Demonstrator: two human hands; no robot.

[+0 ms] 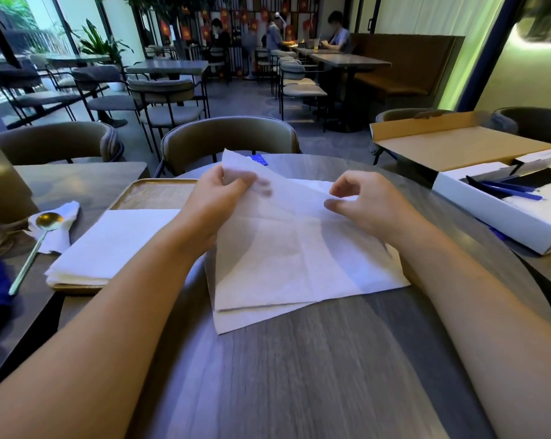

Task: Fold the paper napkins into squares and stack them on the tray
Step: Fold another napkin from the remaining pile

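Both hands pinch the top napkin, its far edge raised off the table.

Left hand (218,193) grips the lifted far-left corner of the napkin (287,248) between thumb and fingers; right hand (361,201) pinches its far edge, low and close to the sheet. At least one more napkin (236,321) lies beneath, near edges fanned apart. Thin tissue held at two points could tear if the hands pull apart, or the lower sheet could drag along and skew the fold. To the left, the tray (154,193) already carries a folded stack (109,245), beside a spoon (40,236); a careless forearm sweep could nudge that stack.
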